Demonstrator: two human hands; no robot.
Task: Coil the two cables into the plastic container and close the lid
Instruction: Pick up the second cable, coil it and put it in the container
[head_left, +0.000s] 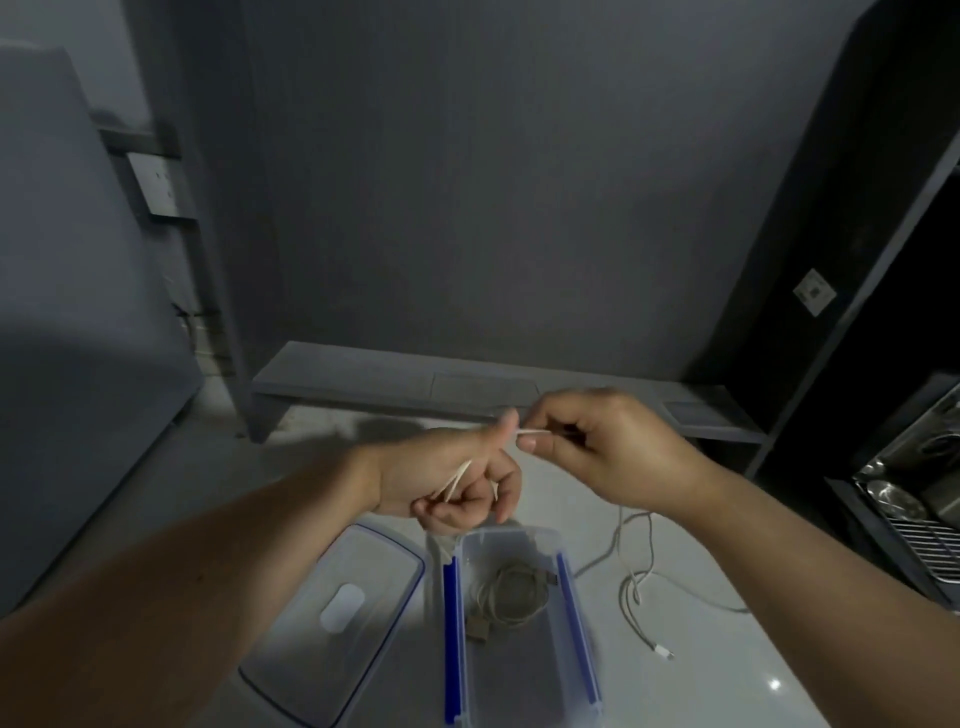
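fig. 1. i read the left hand as curled round a few loops of the white cable. the right hand pinched the same cable between thumb and forefinger, just at 3 o'clock of the left thumb. the short taut span between them ran 9-to-3. the slack dropped toward 5 o'clock and lay loose on the table. the container stood open at 6 o'clock of the left hand, the nearer one, with a grey cable coiled inside. the lid lay at its 9 o'clock. i judged the next wrap needed slack drawn up from 5 o'clock.
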